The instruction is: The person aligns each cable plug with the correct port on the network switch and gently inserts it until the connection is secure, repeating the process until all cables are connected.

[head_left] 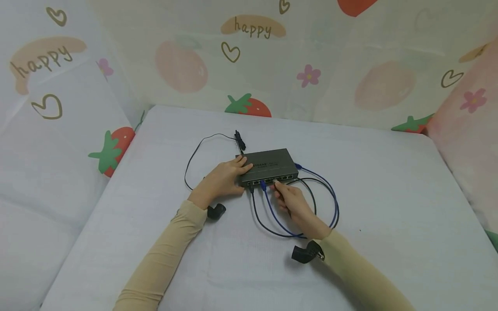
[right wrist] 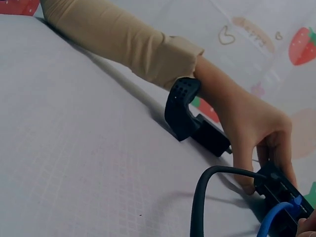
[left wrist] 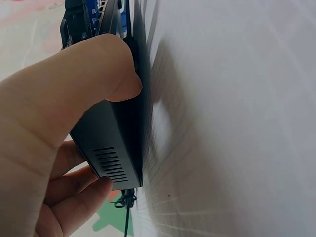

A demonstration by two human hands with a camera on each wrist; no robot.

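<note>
A dark grey network switch [head_left: 268,160] lies on the white table, its port row facing me. My left hand [head_left: 223,177] grips its left end, thumb at the front corner. In the left wrist view the thumb [left wrist: 108,66] crosses the front and the other fingers reach to the vented side [left wrist: 109,158]. My right hand [head_left: 293,202] pinches a network cable's plug [head_left: 275,181] right at the front ports; the fingers mostly hide it. Left of it, a blue cable's plug [head_left: 263,185] and a black cable's plug [head_left: 251,188] sit in ports.
Blue [head_left: 323,179] and black cables loop at the right of the switch and under my right hand. A thin black power cord [head_left: 202,140] curves behind to a tied bundle [head_left: 240,141]. Each wrist wears a black camera mount [head_left: 305,254]. Printed cloth [head_left: 342,52] hangs behind the table.
</note>
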